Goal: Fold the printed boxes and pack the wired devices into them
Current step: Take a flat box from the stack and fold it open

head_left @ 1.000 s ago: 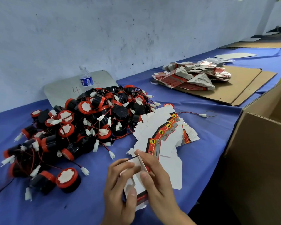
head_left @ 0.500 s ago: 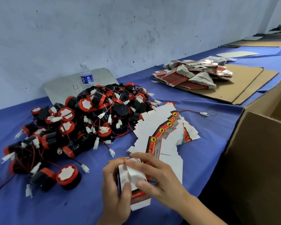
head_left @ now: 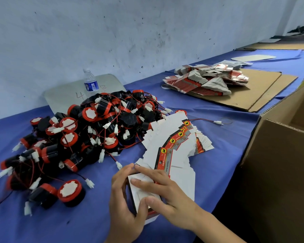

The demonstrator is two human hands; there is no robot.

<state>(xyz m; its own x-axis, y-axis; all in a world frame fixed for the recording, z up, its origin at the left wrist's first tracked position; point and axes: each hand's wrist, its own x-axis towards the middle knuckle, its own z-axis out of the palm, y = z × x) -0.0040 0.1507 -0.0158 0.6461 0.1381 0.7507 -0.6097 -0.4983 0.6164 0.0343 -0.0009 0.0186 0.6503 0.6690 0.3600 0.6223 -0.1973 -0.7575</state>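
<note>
Half-folded printed box (head_left: 142,192) is gripped upright by L hand (head_left: 125,206) w/ R hand (head_left: 167,192) fingers pressed flat on its white end flaps; nearest wired device (head_left: 71,192) lies left of box, so closer to L hand, judged next pick

Both forearms bare, no sleeves; left grip (head_left: 125,206) and right grip (head_left: 167,193) ungloved.
</note>
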